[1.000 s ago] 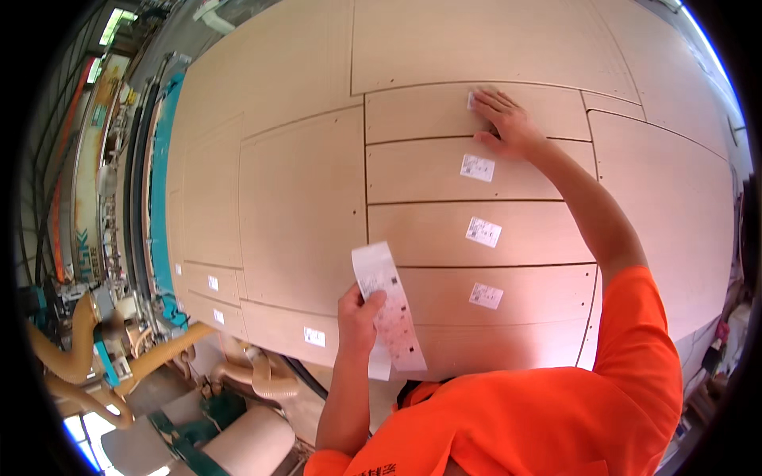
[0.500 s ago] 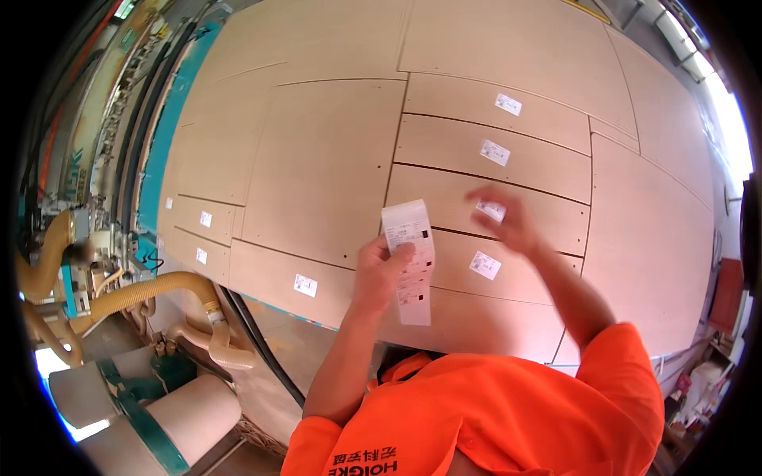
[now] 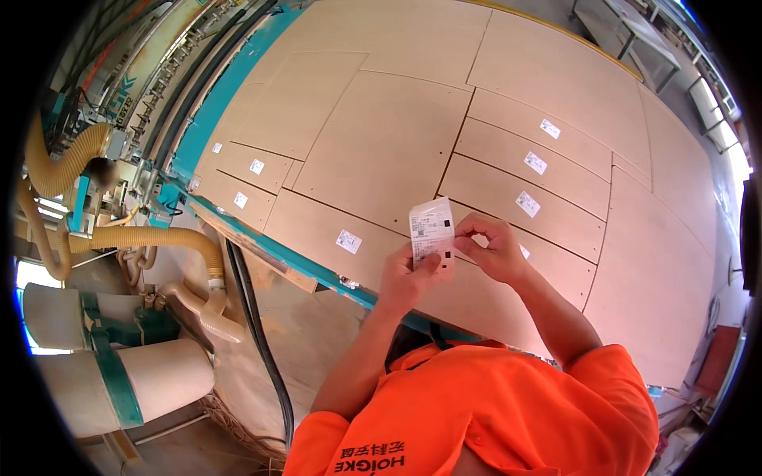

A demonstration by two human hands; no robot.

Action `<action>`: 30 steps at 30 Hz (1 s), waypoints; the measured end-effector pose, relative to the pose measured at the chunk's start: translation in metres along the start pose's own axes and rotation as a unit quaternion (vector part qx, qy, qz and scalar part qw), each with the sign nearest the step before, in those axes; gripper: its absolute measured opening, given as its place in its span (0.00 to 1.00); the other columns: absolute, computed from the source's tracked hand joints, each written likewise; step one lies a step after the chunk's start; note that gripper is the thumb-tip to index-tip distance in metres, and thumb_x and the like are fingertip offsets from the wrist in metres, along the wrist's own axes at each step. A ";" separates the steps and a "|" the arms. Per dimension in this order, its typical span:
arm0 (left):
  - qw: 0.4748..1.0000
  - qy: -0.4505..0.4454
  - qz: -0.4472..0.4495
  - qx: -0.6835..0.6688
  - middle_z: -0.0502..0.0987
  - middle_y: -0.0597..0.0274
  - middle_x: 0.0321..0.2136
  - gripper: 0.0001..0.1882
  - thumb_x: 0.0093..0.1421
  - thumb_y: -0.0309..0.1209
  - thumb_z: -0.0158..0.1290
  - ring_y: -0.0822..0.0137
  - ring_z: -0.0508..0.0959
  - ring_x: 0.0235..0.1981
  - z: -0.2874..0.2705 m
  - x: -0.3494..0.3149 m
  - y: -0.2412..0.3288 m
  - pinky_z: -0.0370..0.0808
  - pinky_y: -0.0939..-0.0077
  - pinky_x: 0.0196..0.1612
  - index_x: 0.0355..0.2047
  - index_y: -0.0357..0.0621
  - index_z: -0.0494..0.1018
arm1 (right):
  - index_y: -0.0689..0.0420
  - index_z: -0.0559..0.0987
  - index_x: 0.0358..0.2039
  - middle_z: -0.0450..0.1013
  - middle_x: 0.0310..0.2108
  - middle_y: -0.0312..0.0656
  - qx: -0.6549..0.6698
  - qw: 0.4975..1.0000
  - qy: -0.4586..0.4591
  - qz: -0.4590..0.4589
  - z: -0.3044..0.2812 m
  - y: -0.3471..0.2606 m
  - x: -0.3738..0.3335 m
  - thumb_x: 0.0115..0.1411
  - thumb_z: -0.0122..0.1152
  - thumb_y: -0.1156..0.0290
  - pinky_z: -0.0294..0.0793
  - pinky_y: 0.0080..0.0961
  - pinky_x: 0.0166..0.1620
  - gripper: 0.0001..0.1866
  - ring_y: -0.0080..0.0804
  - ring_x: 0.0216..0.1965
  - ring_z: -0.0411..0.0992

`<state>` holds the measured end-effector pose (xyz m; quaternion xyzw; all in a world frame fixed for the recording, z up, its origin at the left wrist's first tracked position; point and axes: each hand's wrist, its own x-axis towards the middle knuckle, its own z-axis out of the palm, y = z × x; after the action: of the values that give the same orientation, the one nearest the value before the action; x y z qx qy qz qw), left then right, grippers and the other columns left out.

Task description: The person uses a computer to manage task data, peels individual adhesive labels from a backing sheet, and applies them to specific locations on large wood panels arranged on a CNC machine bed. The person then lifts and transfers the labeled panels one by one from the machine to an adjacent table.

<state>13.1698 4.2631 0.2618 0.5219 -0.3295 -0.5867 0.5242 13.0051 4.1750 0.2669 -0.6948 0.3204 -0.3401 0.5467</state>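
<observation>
A strip of white printed labels (image 3: 429,225) is gripped between the thumb and fingers of my left hand (image 3: 409,278), above the near edge of the cut board. My right hand (image 3: 490,244) pinches at the strip's right edge with thumb and forefinger; whether a label is peeling there I cannot make out. Beneath my hands lies a large light-brown board (image 3: 373,143), cut into rectangular panels by dark grooves. White labels stick to several narrow panels, among them one label (image 3: 528,203) beyond my right hand and another label (image 3: 348,241) to the left. My right hand partly hides one more.
The board lies on a machine bed with a teal edge (image 3: 208,131). To the left are yellow ribbed hoses (image 3: 159,238), black cables (image 3: 258,333) and pale cylinders with green bands (image 3: 151,381). A metal table (image 3: 627,36) stands at the far right.
My right hand has moved from a label on the board to the strip's edge, closing into a pinch. The strip now hangs shorter below my left hand. The view has shifted left.
</observation>
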 end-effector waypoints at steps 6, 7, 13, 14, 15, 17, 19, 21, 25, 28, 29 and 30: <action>0.997 -0.020 0.077 -0.020 0.74 0.61 0.35 0.11 0.59 0.22 0.47 0.73 0.75 0.36 -0.003 -0.030 0.011 0.74 0.79 0.39 0.42 0.32 0.69 | 0.63 0.75 0.31 0.72 0.31 0.43 -0.066 0.994 0.013 -0.083 0.010 -0.042 -0.010 0.49 0.59 0.80 0.70 0.24 0.39 0.07 0.31 0.33 0.71; 0.997 -0.022 0.075 -0.011 0.74 0.61 0.36 0.11 0.59 0.22 0.47 0.73 0.75 0.36 -0.003 -0.034 0.012 0.74 0.79 0.40 0.42 0.32 0.69 | 0.63 0.75 0.33 0.72 0.33 0.43 -0.075 0.993 0.029 -0.091 0.009 -0.047 -0.014 0.48 0.60 0.81 0.70 0.25 0.40 0.09 0.32 0.35 0.70; 0.994 -0.046 0.095 0.027 0.75 0.64 0.35 0.11 0.59 0.23 0.46 0.75 0.73 0.36 0.007 -0.036 0.011 0.72 0.79 0.40 0.42 0.34 0.70 | 0.60 0.75 0.39 0.70 0.41 0.46 -0.167 0.957 0.034 -0.234 -0.008 -0.057 -0.019 0.43 0.63 0.79 0.68 0.31 0.45 0.19 0.42 0.44 0.67; 0.993 -0.053 0.096 0.036 0.75 0.64 0.34 0.11 0.59 0.23 0.46 0.75 0.73 0.36 0.010 -0.034 0.012 0.71 0.80 0.40 0.42 0.34 0.70 | 0.59 0.75 0.40 0.70 0.42 0.46 -0.185 0.949 0.031 -0.254 -0.011 -0.056 -0.019 0.42 0.64 0.78 0.68 0.32 0.45 0.20 0.43 0.45 0.66; 0.993 -0.053 0.098 0.045 0.75 0.65 0.34 0.11 0.58 0.23 0.47 0.75 0.73 0.36 0.012 -0.032 0.010 0.71 0.80 0.39 0.42 0.34 0.71 | 0.58 0.75 0.39 0.70 0.41 0.44 -0.192 0.946 0.028 -0.262 -0.013 -0.056 -0.020 0.41 0.64 0.79 0.68 0.33 0.45 0.20 0.42 0.45 0.67; 0.991 -0.059 0.101 0.061 0.75 0.65 0.34 0.11 0.58 0.24 0.47 0.76 0.73 0.35 0.019 -0.024 0.006 0.71 0.80 0.38 0.41 0.35 0.71 | 0.57 0.76 0.39 0.72 0.39 0.42 -0.202 0.941 0.020 -0.271 -0.021 -0.054 -0.021 0.40 0.64 0.79 0.68 0.34 0.46 0.20 0.42 0.43 0.68; 0.990 -0.065 0.095 0.085 0.75 0.67 0.32 0.10 0.58 0.24 0.49 0.78 0.71 0.33 0.026 -0.017 0.008 0.69 0.83 0.35 0.40 0.35 0.71 | 0.56 0.77 0.37 0.73 0.37 0.40 -0.195 0.942 0.005 -0.273 -0.033 -0.046 -0.022 0.40 0.65 0.79 0.69 0.34 0.45 0.19 0.41 0.43 0.68; 0.992 -0.054 0.075 0.090 0.74 0.68 0.30 0.09 0.57 0.26 0.51 0.80 0.70 0.30 0.043 -0.009 0.012 0.68 0.85 0.31 0.38 0.35 0.72 | 0.56 0.79 0.31 0.75 0.32 0.40 -0.155 0.955 0.022 -0.251 -0.043 -0.032 -0.023 0.41 0.64 0.79 0.70 0.32 0.42 0.13 0.39 0.39 0.71; 0.986 -0.070 0.010 0.150 0.76 0.66 0.30 0.12 0.55 0.28 0.51 0.76 0.73 0.31 0.055 0.018 0.003 0.71 0.79 0.35 0.39 0.35 0.72 | 0.59 0.78 0.28 0.75 0.26 0.42 -0.066 0.977 0.030 -0.202 -0.069 -0.007 -0.019 0.45 0.63 0.80 0.72 0.27 0.37 0.08 0.36 0.31 0.74; 0.983 -0.068 -0.021 0.169 0.75 0.66 0.27 0.12 0.53 0.28 0.51 0.76 0.73 0.29 0.071 0.039 0.003 0.71 0.79 0.33 0.37 0.34 0.73 | 0.60 0.78 0.28 0.75 0.26 0.42 0.001 0.997 0.000 -0.075 -0.090 0.013 -0.008 0.47 0.63 0.79 0.72 0.24 0.35 0.05 0.31 0.31 0.74; 0.978 -0.073 -0.041 0.190 0.75 0.66 0.27 0.12 0.53 0.27 0.51 0.76 0.73 0.29 0.073 0.049 0.001 0.71 0.79 0.33 0.37 0.34 0.73 | 0.61 0.77 0.26 0.75 0.26 0.40 0.034 0.999 -0.023 -0.025 -0.102 0.016 -0.001 0.49 0.63 0.76 0.72 0.23 0.35 0.04 0.27 0.31 0.73; 0.973 -0.076 -0.061 0.211 0.75 0.66 0.26 0.12 0.52 0.27 0.50 0.77 0.73 0.29 0.077 0.060 0.001 0.70 0.79 0.32 0.36 0.34 0.73 | 0.61 0.77 0.27 0.75 0.27 0.40 0.061 0.998 -0.024 0.018 -0.115 0.031 0.008 0.49 0.62 0.75 0.72 0.23 0.35 0.05 0.27 0.30 0.74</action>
<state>13.1016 4.1928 0.2650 0.5940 -0.4522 -0.5726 0.3388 12.9129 4.1003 0.2574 -0.6621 0.2981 -0.3327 0.6017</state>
